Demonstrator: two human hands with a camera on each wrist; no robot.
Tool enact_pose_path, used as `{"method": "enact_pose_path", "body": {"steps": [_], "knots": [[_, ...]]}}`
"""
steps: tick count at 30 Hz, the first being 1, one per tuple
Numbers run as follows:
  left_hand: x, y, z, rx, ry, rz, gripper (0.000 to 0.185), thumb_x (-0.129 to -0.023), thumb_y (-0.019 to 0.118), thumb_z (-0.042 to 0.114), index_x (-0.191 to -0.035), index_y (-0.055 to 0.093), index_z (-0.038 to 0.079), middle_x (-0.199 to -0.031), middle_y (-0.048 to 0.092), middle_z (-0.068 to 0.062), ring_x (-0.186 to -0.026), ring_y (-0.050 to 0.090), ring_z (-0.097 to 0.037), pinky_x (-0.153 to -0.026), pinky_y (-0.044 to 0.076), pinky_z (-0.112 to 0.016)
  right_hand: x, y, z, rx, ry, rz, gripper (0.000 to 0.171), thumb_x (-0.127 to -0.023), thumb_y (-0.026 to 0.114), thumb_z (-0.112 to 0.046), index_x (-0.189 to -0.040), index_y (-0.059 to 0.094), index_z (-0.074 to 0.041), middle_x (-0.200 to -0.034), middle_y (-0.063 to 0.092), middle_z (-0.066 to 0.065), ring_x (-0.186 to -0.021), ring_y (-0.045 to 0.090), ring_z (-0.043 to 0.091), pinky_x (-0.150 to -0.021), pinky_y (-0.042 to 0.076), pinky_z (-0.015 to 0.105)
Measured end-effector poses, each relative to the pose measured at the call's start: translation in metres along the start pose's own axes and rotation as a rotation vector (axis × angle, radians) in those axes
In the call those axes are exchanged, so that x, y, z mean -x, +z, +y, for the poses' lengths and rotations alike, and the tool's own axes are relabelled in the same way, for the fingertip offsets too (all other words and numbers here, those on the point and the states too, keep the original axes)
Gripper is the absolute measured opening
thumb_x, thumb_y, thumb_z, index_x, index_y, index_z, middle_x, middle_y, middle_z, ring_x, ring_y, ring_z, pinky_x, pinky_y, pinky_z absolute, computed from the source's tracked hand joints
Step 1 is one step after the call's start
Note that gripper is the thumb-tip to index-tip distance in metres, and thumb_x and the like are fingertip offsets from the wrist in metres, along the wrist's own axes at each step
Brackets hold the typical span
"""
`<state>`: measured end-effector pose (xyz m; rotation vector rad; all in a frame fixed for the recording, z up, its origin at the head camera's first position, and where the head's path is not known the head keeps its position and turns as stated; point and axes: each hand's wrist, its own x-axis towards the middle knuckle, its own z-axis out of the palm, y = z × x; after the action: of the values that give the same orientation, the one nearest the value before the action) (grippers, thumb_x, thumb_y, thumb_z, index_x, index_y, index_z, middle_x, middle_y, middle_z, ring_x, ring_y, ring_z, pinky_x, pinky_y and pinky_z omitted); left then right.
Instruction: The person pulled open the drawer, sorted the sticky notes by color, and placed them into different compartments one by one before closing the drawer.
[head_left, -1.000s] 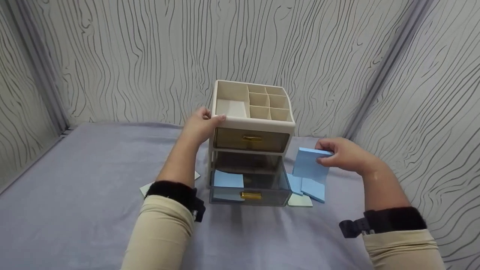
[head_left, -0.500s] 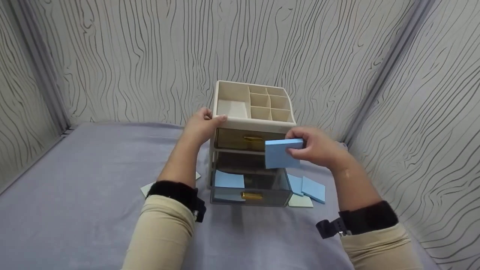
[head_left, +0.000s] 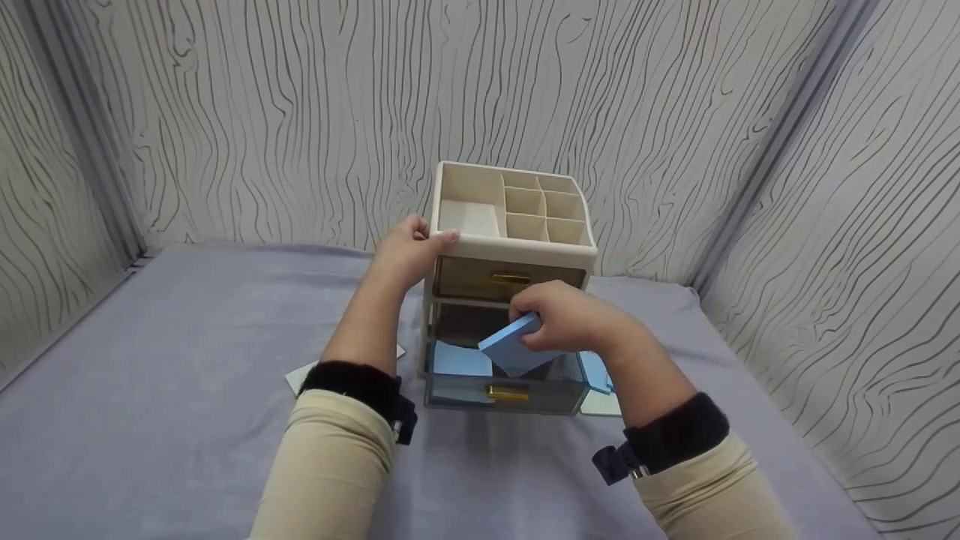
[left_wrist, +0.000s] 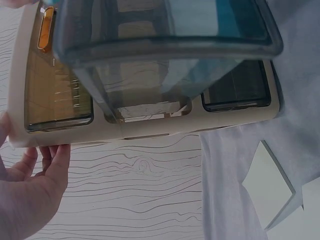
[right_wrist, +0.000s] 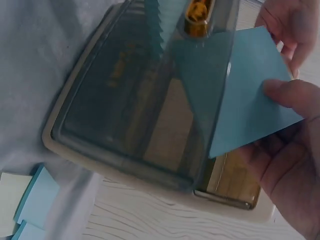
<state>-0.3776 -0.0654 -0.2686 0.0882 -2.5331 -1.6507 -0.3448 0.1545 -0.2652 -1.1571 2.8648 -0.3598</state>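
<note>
A cream desktop organizer (head_left: 517, 246) stands upright with its smoky middle drawer (head_left: 457, 391) pulled out. My left hand (head_left: 409, 251) grips the organizer's upper left edge, thumb over the front rim and fingers behind the side. Between the thumb and fingers of my right hand (head_left: 570, 319) is a blue sticky note pad (head_left: 514, 346), tilted, its lower corner dipping into the open drawer. Another blue sticky note pad (head_left: 461, 360) lies in the drawer's left part. In the right wrist view the held pad (right_wrist: 250, 90) overlaps the drawer's front edge.
The shut top drawer (head_left: 480, 277) has a gold handle. Pale green pads (left_wrist: 267, 185) lie left of the organizer. Right of it are blue pads (head_left: 595, 371) and a pale green pad (head_left: 601, 403). A wood-patterned wall stands behind.
My right hand has carried the blue sticky note pad left from beside the organizer, then down into the open drawer, tilting it. My left hand has stayed on the organizer.
</note>
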Motion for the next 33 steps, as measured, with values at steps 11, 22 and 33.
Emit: {"method": "enact_pose_path", "body": {"steps": [11, 22, 33], "knots": [[0.001, -0.002, 0.001, 0.022, 0.005, -0.016, 0.036, -0.085, 0.059, 0.043, -0.097, 0.046, 0.011, -0.114, 0.055, -0.008, -0.100, 0.050, -0.023, -0.088, 0.042, -0.040, -0.017, 0.009, -0.019, 0.026, 0.002, -0.148, 0.007, -0.075, 0.065, -0.010, -0.079, 0.063, -0.014, -0.073, 0.056, -0.005, -0.066, 0.051, 0.012, -0.058, 0.044, 0.027], [0.000, -0.001, 0.000, 0.029, 0.033, -0.023, 0.036, -0.086, 0.060, 0.040, -0.098, 0.047, 0.009, -0.118, 0.055, -0.010, -0.104, 0.051, -0.024, -0.088, 0.042, -0.040, -0.028, 0.031, -0.016, -0.163, -0.007, -0.015, 0.020, -0.077, 0.073, -0.022, -0.091, 0.059, -0.017, -0.078, 0.053, -0.008, -0.075, 0.051, 0.010, -0.069, 0.044, 0.028], [0.000, -0.001, 0.000, 0.031, 0.026, -0.014, 0.036, -0.085, 0.061, 0.041, -0.098, 0.048, 0.009, -0.119, 0.056, -0.010, -0.105, 0.052, -0.024, -0.089, 0.042, -0.040, -0.036, 0.044, -0.018, -0.183, 0.052, 0.020, 0.020, -0.084, 0.065, -0.020, -0.104, 0.063, -0.017, -0.098, 0.063, -0.005, -0.092, 0.057, 0.010, -0.082, 0.046, 0.031]]}}
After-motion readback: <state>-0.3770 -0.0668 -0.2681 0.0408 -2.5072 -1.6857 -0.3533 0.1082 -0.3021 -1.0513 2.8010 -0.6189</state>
